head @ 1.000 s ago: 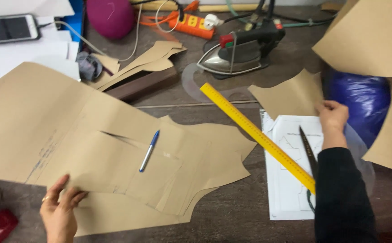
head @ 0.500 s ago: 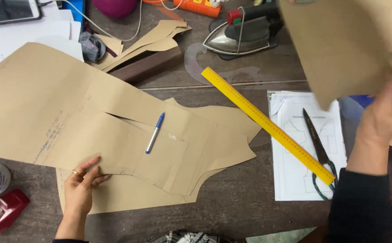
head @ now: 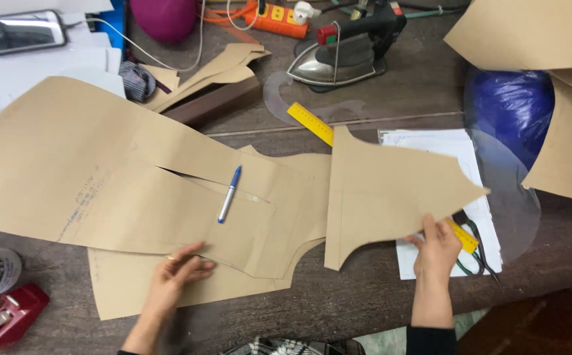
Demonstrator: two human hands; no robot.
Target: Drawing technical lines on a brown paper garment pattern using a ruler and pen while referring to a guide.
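Right hand (head: 436, 248) pinched the lower edge of a cut kraft piece (head: 384, 190), held over the yellow ruler (head: 312, 123) and white sheets (head: 424, 139). Left hand (head: 179, 271) lay flat, fingers spread, on the big pattern (head: 89, 177) on the table (head: 365, 296); pen (head: 229, 194) on top. Paper looked light, stiffish, crease-prone; best gripped at edges.

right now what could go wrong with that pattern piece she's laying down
The brown pattern piece in the right hand covers most of the yellow ruler and lies close to the scissors, so it may snag or sit uneven. The blue pen lies loose on the large paper pattern under the left hand and may roll if that shifts.
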